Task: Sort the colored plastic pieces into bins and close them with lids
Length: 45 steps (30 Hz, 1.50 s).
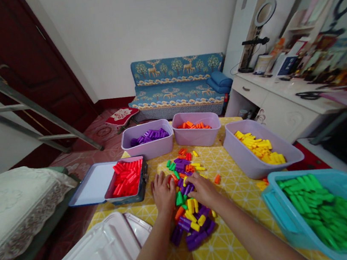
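Note:
A pile of mixed coloured plastic pieces point(190, 213) lies in the middle of the yellow tablecloth point(233, 190). Both my hands rest on the pile. My left hand point(163, 193) has its fingers curled down over red and green pieces at the pile's left side. My right hand point(202, 188) lies over purple and yellow pieces, its fingers bent into the heap. What either hand grips is hidden under the fingers.
A tin of red pieces point(128, 178) sits left. Behind are tubs of purple point(148, 138), orange point(196, 127) and yellow pieces point(260, 148). A blue tub of green pieces point(323, 212) stands right. White lids point(94, 257) lie at the near left.

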{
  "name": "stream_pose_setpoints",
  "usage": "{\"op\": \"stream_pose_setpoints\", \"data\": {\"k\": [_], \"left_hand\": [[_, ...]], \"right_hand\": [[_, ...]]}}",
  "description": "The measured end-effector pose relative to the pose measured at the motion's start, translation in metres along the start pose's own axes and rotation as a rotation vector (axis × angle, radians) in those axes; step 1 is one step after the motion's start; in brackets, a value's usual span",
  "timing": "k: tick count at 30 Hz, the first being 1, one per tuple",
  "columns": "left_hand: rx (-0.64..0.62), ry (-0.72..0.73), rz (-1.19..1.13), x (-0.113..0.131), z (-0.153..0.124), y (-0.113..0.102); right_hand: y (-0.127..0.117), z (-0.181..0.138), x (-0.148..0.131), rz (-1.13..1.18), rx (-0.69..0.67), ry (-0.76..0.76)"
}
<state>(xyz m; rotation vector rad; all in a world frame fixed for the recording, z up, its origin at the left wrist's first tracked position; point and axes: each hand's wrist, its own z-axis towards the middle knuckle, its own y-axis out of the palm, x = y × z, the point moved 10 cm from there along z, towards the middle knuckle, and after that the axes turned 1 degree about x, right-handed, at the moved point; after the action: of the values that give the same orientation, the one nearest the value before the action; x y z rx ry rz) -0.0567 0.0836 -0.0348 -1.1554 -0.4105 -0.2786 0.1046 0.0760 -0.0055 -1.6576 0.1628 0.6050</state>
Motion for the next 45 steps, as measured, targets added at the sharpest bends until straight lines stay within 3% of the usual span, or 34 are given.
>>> {"op": "stream_pose_setpoints", "data": {"k": [5, 10, 15, 21, 25, 32, 38, 45], "left_hand": [[0.009, 0.016, -0.011, 0.002, 0.000, -0.002], [0.018, 0.008, -0.016, 0.000, -0.001, -0.002], [0.017, 0.005, -0.017, 0.000, 0.000, -0.001], [0.031, 0.006, -0.024, 0.001, 0.000, -0.003], [0.021, 0.002, -0.025, 0.000, -0.001, -0.002], [0.017, -0.010, -0.046, 0.000, 0.000, -0.002], [0.022, 0.014, -0.139, -0.001, 0.000, -0.001], [0.039, 0.165, -0.302, 0.003, -0.002, 0.005]], "right_hand": [[0.003, -0.001, 0.000, 0.031, -0.055, -0.036], [0.000, 0.000, 0.005, 0.025, -0.017, -0.007], [-0.010, -0.004, 0.014, 0.042, 0.092, 0.059], [-0.033, -0.007, 0.012, 0.101, 0.265, -0.021], [-0.044, -0.005, 0.022, 0.251, 0.353, 0.040], [-0.023, 0.005, 0.042, 0.597, 0.353, 0.131], [-0.011, 0.019, 0.023, 0.480, 0.307, 0.163], [0.001, 0.031, -0.005, 0.381, 0.262, 0.138]]}}
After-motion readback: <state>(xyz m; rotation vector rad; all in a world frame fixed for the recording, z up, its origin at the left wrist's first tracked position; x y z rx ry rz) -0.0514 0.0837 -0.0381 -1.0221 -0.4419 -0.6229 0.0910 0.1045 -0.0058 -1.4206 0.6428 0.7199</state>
